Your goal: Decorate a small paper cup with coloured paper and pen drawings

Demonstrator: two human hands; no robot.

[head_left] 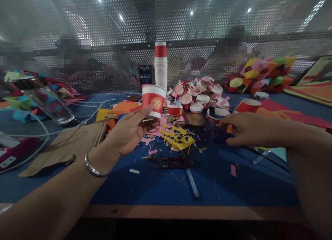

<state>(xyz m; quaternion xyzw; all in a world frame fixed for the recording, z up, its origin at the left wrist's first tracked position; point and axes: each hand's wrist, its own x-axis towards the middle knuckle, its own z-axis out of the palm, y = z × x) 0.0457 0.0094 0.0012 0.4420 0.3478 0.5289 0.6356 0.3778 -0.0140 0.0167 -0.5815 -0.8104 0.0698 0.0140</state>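
Observation:
My left hand (pixel 129 131) is closed round a red and white paper cup (pixel 156 101) with a gold emblem, held upright above the scraps. My right hand (pixel 240 128) is closed round a dark purple glue gun (pixel 217 133), blurred and partly hidden by the fingers. An orange part shows between the fingers, and a black cord trails off to the right. Near the right hand lie a cut red and white cup ring (pixel 218 113) and a red cup piece (pixel 247 105). Below the hands, dark thread snips (pixel 171 163) rest on the blue table.
A tall stack of paper cups (pixel 161 72) stands at the back. Beside it is a heap of cut cup bottoms (pixel 197 96). Yellow paper strips (pixel 181 139), clear glue sticks (pixel 192 184), flattened cardboard (pixel 64 143) and a tilted glass bottle (pixel 52 105) lie around.

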